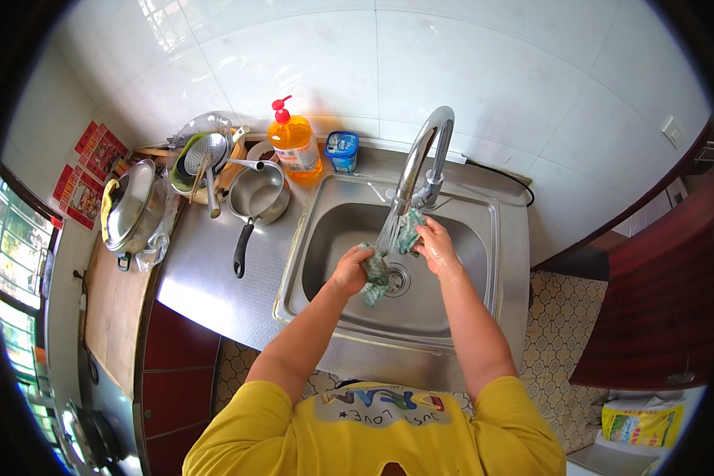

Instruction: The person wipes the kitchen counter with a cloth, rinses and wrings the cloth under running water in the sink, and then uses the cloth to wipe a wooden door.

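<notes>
Water runs from a chrome gooseneck faucet into a stainless steel sink. Over the basin, my left hand grips a wet green-and-white checked cloth, left of the drain strainer. My right hand holds a similar green-and-white cloth part just below the spout, beside the stream. Whether the two parts belong to one cloth cannot be told. The fingers partly hide the cloth in both hands.
Left of the sink, a small saucepan stands near an orange soap pump bottle and a blue tub. A perforated skimmer rests on stacked bowls. Further left is a lidded steel pot.
</notes>
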`<state>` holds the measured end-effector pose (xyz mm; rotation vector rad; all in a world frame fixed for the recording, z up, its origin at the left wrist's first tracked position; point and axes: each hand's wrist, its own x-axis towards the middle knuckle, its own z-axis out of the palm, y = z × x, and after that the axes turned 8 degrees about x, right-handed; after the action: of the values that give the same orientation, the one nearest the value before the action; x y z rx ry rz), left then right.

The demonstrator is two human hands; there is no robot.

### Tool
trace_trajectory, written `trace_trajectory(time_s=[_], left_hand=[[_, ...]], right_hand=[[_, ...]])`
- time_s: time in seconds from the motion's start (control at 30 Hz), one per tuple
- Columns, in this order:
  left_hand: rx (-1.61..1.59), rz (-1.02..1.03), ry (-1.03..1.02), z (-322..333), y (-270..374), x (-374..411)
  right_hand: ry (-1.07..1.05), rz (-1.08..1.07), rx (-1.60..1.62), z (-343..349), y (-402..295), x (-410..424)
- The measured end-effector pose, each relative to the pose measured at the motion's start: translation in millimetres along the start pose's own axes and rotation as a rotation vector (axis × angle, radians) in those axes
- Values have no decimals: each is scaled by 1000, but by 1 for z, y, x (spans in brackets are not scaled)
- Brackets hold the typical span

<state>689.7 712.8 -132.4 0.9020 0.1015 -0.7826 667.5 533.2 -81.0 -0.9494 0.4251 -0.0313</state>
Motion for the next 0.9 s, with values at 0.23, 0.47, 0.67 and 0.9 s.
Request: trace_trajectory(time_s=[0.23, 0.47, 0.67, 0.9], left_hand=[[85, 64, 74, 14, -3, 0], [185, 154, 76, 35, -5, 5], [-83, 181, 56, 49, 12, 3], [130, 276, 270, 13, -17, 30]], right_hand=[[-55, -280, -460, 1, 13, 9], [-87, -22, -308, 16, 5, -7], [133, 117, -2, -36, 79, 2], [-90, -106, 264, -11, 84, 16]])
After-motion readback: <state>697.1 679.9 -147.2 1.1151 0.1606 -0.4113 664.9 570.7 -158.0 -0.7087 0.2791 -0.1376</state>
